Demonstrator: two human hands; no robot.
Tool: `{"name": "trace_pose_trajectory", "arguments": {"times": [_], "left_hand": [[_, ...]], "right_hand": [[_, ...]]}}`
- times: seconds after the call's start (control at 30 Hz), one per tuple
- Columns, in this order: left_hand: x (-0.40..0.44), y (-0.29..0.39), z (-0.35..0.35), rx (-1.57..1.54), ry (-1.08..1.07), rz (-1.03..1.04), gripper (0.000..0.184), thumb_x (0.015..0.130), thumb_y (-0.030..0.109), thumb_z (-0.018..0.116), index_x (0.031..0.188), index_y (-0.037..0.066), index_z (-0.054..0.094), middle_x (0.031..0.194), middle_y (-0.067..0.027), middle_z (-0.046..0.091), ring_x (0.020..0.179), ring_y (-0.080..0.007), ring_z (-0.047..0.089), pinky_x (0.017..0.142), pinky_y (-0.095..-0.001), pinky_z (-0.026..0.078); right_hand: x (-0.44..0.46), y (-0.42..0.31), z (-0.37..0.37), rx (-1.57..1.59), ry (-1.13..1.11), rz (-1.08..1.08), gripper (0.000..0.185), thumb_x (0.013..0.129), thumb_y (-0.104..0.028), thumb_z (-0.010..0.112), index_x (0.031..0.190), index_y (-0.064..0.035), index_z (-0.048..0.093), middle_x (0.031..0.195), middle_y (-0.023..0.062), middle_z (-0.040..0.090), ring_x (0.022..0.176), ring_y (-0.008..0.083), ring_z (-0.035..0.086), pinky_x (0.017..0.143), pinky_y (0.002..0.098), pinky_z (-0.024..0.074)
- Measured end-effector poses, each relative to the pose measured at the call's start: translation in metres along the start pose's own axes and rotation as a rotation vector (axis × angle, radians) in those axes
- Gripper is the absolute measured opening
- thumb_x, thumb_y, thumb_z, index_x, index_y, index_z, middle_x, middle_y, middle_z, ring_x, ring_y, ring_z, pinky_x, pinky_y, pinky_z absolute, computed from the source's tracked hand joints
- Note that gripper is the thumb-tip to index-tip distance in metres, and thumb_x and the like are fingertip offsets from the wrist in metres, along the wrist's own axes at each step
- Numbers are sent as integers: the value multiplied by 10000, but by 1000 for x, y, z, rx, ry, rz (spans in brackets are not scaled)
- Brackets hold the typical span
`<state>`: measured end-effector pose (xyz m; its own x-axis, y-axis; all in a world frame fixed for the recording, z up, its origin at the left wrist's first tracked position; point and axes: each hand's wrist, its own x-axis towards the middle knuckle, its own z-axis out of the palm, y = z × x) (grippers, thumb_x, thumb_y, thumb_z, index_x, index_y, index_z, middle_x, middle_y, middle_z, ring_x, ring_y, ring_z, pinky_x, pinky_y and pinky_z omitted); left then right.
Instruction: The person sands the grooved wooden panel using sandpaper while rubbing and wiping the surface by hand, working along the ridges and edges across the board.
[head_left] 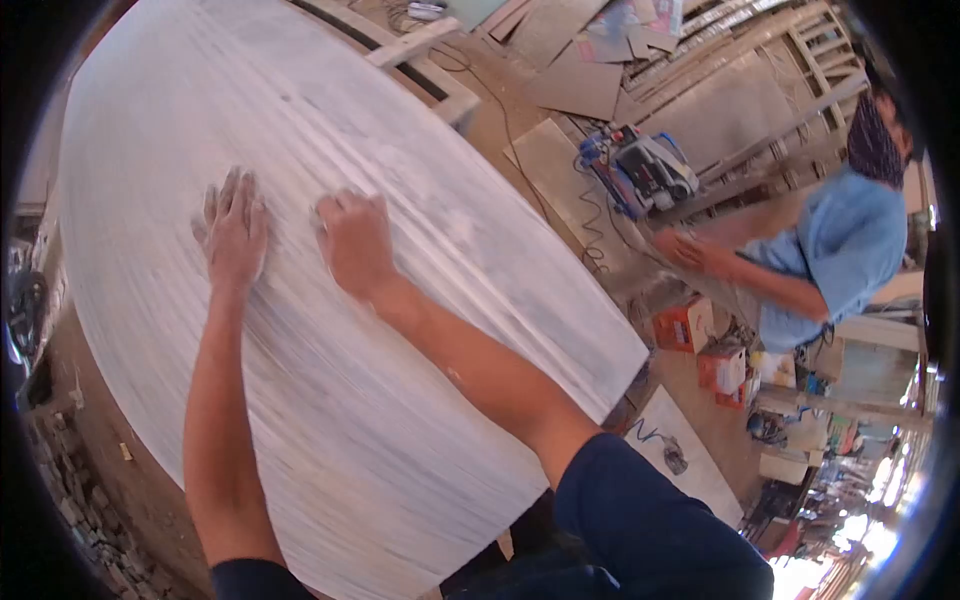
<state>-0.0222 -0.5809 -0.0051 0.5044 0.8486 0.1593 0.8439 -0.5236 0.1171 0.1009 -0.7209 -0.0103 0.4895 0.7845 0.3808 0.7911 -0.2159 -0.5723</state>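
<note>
A large panel, coated in whitish dust with long pale streaks, spreads beneath both my hands. My left hand lies flat on it with the fingers stretched out, dusty at the tips. To its right, my right hand is closed, its fingers curled down against the surface. Whatever it may hold is hidden under the fingers. The two hands are a short way apart, and both forearms reach across the panel from its near edge.
A co-worker in a blue shirt is at the right. Nearby stand an air compressor and orange crates. A pale board with a hosed tool lies on the floor. Stacked sheets lie behind; rubble is at the left.
</note>
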Motion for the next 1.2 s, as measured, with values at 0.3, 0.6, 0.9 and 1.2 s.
{"name": "trace_pose_trajectory", "arguments": {"times": [0.3, 0.6, 0.9, 1.2], "left_hand": [[-168, 99, -15, -12, -22, 510, 476, 978, 293, 476, 1434, 155, 494, 1544, -20, 399, 1468, -285, 266, 1204, -571, 39], [-383, 208, -52, -233, -135, 629, 525, 875, 286, 586, 1347, 57, 561, 1443, -120, 483, 1392, -363, 365, 1157, -650, 116], [-302, 140, -47, -258, -222, 799, 497, 841, 243, 638, 1326, 140, 600, 1429, -54, 494, 1390, -360, 359, 1159, -658, 134], [-53, 9, -5, -72, 8, 480, 451, 955, 265, 491, 1389, 152, 541, 1514, -46, 424, 1433, -337, 304, 1195, -577, 98]], "right_hand": [[-240, 33, -174, 68, -54, 113, 249, 759, -71, 725, 986, -86, 624, 873, 87, 539, 857, 279, 566, 800, 400, 372], [-366, 56, -268, 45, -143, 167, 289, 750, -76, 714, 1027, -100, 636, 885, 75, 520, 848, 269, 553, 826, 395, 381], [-333, 48, -251, 11, -187, 119, 321, 725, -68, 727, 1031, -79, 630, 881, 91, 524, 867, 287, 553, 832, 403, 391], [-43, 13, -27, 10, -25, -5, 208, 764, -123, 696, 948, -76, 611, 928, 110, 592, 944, 299, 575, 852, 441, 390]]}}
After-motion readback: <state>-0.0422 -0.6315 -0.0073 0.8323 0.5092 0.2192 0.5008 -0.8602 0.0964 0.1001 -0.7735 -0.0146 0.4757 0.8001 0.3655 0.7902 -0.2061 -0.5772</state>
